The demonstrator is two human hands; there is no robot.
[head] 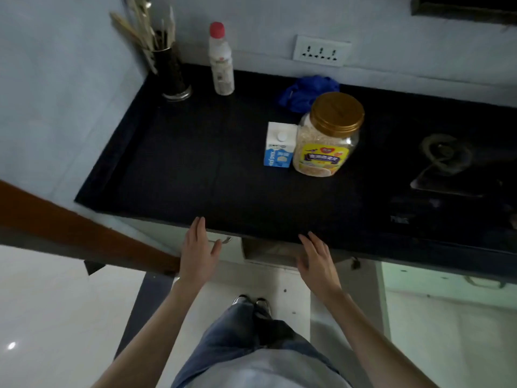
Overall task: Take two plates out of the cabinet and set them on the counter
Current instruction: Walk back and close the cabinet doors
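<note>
Plates are nowhere in sight; presumably they sit in the cabinet under the counter. My left hand and right hand hover empty, fingers spread. I expect them stiff, breakable and slick, so I'd grip opposite rims.

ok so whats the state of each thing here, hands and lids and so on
left hand: open, empty
right hand: open, empty
jar: upright, gold lid on
carton: upright, cap on
bottle: upright, red cap on
blue cloth: crumpled behind the jar
counter: no plates on it
cabinet door: swung open
</note>
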